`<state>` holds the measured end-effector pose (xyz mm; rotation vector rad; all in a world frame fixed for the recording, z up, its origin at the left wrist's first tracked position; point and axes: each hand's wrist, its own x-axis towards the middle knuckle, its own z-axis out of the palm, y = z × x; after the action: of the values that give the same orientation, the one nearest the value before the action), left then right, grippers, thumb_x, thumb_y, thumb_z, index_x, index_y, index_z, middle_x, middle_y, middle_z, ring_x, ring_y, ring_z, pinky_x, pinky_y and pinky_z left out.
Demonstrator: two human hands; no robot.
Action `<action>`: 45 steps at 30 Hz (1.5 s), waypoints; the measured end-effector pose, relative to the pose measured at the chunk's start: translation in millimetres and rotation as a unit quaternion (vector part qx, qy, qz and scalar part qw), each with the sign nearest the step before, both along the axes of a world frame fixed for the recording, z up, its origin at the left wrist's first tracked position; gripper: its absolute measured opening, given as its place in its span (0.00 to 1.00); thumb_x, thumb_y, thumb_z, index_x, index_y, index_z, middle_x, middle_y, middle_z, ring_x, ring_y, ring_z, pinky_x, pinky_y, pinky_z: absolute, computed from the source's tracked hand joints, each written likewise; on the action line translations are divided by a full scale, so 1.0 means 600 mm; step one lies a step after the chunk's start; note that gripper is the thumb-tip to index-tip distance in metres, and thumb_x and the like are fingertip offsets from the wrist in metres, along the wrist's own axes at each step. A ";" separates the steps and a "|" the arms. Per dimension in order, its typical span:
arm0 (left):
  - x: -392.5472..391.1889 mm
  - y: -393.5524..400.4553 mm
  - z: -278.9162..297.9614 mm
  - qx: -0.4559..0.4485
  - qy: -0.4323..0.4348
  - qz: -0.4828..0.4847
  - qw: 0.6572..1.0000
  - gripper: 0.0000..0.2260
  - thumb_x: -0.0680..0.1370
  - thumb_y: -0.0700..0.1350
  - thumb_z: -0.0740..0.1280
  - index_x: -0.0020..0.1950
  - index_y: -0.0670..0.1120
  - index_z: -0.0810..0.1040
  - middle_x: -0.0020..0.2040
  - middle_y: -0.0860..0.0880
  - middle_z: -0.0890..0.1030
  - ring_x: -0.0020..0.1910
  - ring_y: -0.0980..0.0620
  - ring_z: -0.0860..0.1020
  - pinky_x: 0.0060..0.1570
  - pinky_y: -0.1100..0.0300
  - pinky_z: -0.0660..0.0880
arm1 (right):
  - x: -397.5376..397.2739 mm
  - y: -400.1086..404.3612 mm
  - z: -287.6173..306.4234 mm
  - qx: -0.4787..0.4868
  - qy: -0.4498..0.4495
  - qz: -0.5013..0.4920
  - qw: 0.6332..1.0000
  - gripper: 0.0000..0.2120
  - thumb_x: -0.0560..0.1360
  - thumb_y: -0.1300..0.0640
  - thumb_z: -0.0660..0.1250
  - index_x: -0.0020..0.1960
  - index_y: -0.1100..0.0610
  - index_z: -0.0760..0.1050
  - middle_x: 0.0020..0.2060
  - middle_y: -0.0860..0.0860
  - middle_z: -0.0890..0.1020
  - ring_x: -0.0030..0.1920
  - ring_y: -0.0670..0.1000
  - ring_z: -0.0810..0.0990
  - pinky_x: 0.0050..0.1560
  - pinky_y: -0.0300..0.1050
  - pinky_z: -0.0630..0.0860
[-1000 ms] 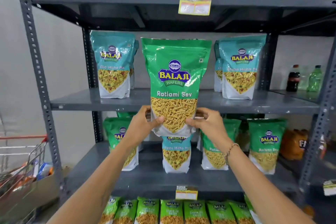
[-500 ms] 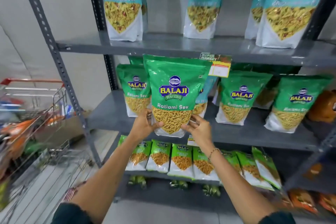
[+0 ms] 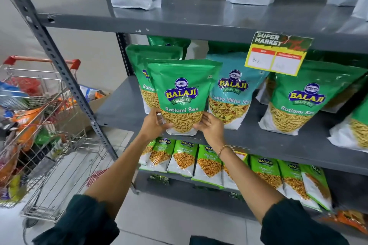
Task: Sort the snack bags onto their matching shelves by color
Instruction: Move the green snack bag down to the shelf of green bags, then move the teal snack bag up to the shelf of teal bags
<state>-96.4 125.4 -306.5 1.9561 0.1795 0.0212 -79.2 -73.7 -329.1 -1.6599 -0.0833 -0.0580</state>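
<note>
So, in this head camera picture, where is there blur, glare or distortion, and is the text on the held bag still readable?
Head view: the held green bag is sharp, "Ratlami Sev" reads clearly between the left hand and right hand; the shopping cart at the left edge is soft and smeared; wide-angle distortion tilts the shelf post; pale glare lies on the upper shelf.

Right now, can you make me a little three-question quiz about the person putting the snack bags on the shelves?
1. True or false: both hands hold the green Ratlami Sev bag near its bottom.
2. What colour is the Khatta Mitha bag beside it? A red, B teal, C yellow
3. What stands on the floor on the left side of the picture?

Key:
1. True: left hand, right hand.
2. B
3. A shopping cart, holding goods.
</note>
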 end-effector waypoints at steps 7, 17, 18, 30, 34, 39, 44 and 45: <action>0.038 0.014 -0.026 -0.007 0.012 0.010 1.000 0.23 0.69 0.40 0.74 0.56 0.46 0.64 0.51 0.47 0.74 0.53 0.49 0.72 0.53 0.55 0.71 | 0.042 0.018 -0.020 0.002 0.007 0.003 1.000 0.25 0.64 0.72 0.72 0.60 0.66 0.72 0.53 0.57 0.80 0.51 0.51 0.79 0.46 0.27 0.76; 0.049 0.025 -0.033 0.021 0.027 -0.008 0.999 0.24 0.73 0.41 0.70 0.63 0.45 0.60 0.56 0.42 0.74 0.60 0.43 0.73 0.60 0.45 0.73 | 0.057 0.035 -0.033 -0.036 -0.011 0.025 0.999 0.25 0.66 0.68 0.72 0.61 0.64 0.71 0.52 0.51 0.78 0.52 0.49 0.78 0.49 0.27 0.75; 0.046 0.022 -0.029 0.030 0.027 -0.008 0.999 0.25 0.74 0.40 0.69 0.64 0.43 0.60 0.59 0.38 0.74 0.61 0.41 0.72 0.61 0.45 0.71 | 0.058 0.036 -0.034 -0.042 -0.011 0.026 0.999 0.25 0.66 0.68 0.72 0.62 0.64 0.71 0.52 0.51 0.77 0.53 0.49 0.78 0.49 0.27 0.74; -0.037 -0.056 -0.056 0.074 -0.151 0.158 0.973 0.17 0.73 0.45 0.70 0.56 0.40 0.69 0.52 0.46 0.69 0.50 0.49 0.70 0.53 0.53 0.70 | 0.023 -0.010 -0.026 -0.135 -0.011 -0.027 0.990 0.21 0.70 0.62 0.70 0.62 0.62 0.71 0.59 0.59 0.79 0.58 0.54 0.77 0.60 0.41 0.73; -0.041 -0.120 -0.047 0.108 -0.191 -0.015 0.976 0.04 0.76 0.44 0.66 0.46 0.43 0.76 0.45 0.45 0.75 0.41 0.53 0.73 0.40 0.66 0.66 | 0.008 -0.073 -0.018 -0.140 -0.030 -0.139 0.980 0.06 0.70 0.61 0.70 0.47 0.60 0.79 0.45 0.56 0.84 0.45 0.51 0.82 0.43 0.28 0.73; -0.001 -0.205 -0.022 0.042 -0.141 -0.134 0.980 0.22 0.77 0.43 0.64 0.70 0.43 0.65 0.65 0.42 0.71 0.62 0.47 0.72 0.61 0.55 0.72 | 0.017 -0.160 -0.017 -0.129 -0.050 -0.281 0.950 0.04 0.70 0.64 0.69 0.45 0.63 0.79 0.43 0.60 0.83 0.42 0.54 0.81 0.38 0.29 0.71; 0.047 -0.267 -0.028 -0.114 -0.035 -0.135 0.984 0.49 0.70 0.51 0.70 0.75 0.40 0.36 0.76 0.46 0.47 0.75 0.51 0.49 0.68 0.74 0.50 | 0.059 -0.213 -0.046 -0.124 0.062 -0.188 0.972 0.30 0.69 0.58 0.72 0.66 0.61 0.64 0.63 0.60 0.73 0.61 0.58 0.74 0.62 0.55 0.73; 0.067 -0.272 -0.038 -0.105 -0.020 -0.120 0.987 0.49 0.72 0.46 0.70 0.74 0.42 0.34 0.77 0.45 0.42 0.77 0.49 0.45 0.73 0.63 0.47 | 0.067 -0.219 -0.050 -0.146 0.072 -0.161 0.974 0.35 0.68 0.56 0.72 0.69 0.60 0.59 0.67 0.59 0.69 0.65 0.58 0.70 0.65 0.57 0.70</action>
<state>-56.4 -37.9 -329.2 1.7537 -0.0783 -0.1118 -38.9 -205.1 -359.0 -1.9529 0.3020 -0.1766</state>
